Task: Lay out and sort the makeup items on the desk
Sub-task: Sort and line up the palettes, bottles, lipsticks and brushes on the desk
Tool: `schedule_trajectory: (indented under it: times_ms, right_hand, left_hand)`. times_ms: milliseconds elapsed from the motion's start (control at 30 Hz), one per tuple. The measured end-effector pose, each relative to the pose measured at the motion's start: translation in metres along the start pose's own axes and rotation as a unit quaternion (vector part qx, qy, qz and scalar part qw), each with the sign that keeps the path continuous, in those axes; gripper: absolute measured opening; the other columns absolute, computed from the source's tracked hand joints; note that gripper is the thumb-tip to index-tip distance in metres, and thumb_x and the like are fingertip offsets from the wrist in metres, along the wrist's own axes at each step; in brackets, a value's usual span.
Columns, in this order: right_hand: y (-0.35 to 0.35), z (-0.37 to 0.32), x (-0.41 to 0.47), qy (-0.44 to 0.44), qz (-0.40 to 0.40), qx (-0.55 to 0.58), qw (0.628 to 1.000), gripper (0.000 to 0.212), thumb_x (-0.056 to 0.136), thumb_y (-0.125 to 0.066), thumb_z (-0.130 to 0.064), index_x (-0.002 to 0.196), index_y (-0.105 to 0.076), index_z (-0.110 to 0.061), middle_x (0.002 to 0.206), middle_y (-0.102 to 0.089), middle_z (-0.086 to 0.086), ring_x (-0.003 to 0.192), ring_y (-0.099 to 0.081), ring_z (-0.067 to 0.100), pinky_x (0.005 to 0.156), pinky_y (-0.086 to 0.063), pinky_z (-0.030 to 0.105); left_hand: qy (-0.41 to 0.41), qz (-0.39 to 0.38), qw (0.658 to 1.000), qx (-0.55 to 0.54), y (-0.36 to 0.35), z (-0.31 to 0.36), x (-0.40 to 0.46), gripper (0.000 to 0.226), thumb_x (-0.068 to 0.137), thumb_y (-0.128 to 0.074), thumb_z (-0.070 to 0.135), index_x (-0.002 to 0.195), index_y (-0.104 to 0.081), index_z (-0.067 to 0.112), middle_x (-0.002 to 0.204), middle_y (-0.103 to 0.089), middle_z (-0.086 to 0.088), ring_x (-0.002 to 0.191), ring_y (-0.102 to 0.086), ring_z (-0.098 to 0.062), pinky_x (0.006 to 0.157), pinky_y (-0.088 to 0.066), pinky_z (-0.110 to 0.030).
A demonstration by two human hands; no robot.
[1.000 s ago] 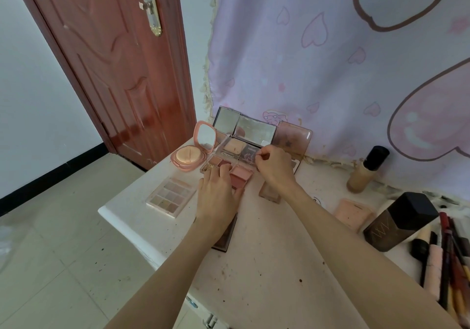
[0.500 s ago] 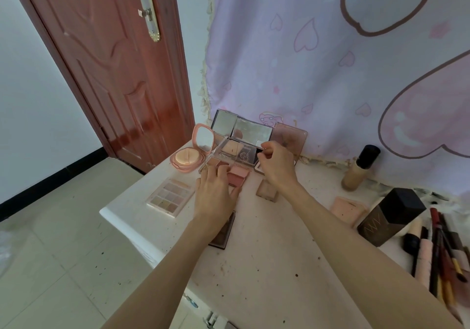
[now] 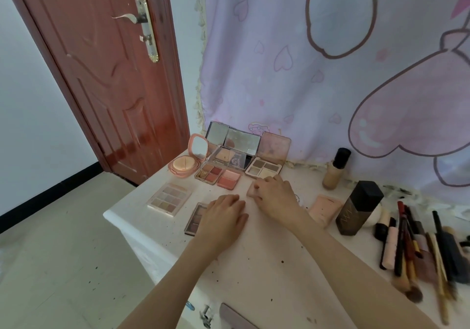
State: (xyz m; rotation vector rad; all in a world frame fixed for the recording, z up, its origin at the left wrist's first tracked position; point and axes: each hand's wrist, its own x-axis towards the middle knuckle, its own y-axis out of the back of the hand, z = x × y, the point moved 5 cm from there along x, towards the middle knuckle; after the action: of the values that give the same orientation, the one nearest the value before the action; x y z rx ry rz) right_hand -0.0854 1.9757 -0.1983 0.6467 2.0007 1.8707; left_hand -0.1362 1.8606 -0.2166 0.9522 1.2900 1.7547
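Observation:
Open palettes stand in a row at the back of the white desk (image 3: pixel 254 265): a pink cushion compact (image 3: pixel 182 166), a four-pan eyeshadow quad (image 3: pixel 211 173), a pink blush (image 3: pixel 229 180), a mirrored palette (image 3: pixel 230 156) and a brown quad (image 3: pixel 264 169). My left hand (image 3: pixel 223 218) lies flat on the right part of a dark eyeshadow palette (image 3: pixel 193 219). My right hand (image 3: pixel 276 195) curls over a small pink case (image 3: pixel 251 191) lying on the desk, hiding most of it.
A pale palette (image 3: pixel 169 198) lies near the desk's left edge. To the right are a foundation bottle (image 3: pixel 333 175), a pink flat compact (image 3: pixel 324 208), a dark square bottle (image 3: pixel 358 208) and several brushes and pens (image 3: pixel 419 250). A door stands at the left.
Both hands have drawn back from the row of open palettes. My right hand came down on the small pink case, my left onto the dark palette. The brown quad now shows uncovered.

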Motion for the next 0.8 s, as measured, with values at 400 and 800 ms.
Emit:
schedule_trajectory:
  times_ms: [400, 800]
  right_hand:
    - [0.022, 0.006, -0.038, -0.032, 0.097, 0.323, 0.941, 0.028, 0.086, -0.058, -0.017, 0.114, -0.060, -0.015, 0.112, -0.047, -0.002, 0.091, -0.052, 0.013, 0.076, -0.037, 0.015]
    - [-0.011, 0.009, -0.074, -0.071, 0.051, 0.630, 0.772, 0.030, 0.086, -0.063, -0.006, 0.112, -0.055, -0.018, 0.100, -0.061, -0.007, 0.091, -0.059, 0.002, 0.079, -0.046, 0.008]
  left_hand:
    - [-0.006, 0.029, 1.000, -0.003, 0.000, 0.001, -0.003, 0.040, 0.097, -0.037, 0.034, 0.133, -0.047, 0.018, 0.143, -0.040, 0.001, 0.132, -0.035, -0.017, 0.105, -0.027, -0.029]
    - [-0.100, 0.107, 0.972, -0.186, 0.019, 0.004, -0.019, 0.038, 0.086, -0.063, 0.015, 0.123, -0.058, 0.014, 0.122, -0.059, -0.002, 0.111, -0.054, -0.016, 0.091, -0.036, -0.017]
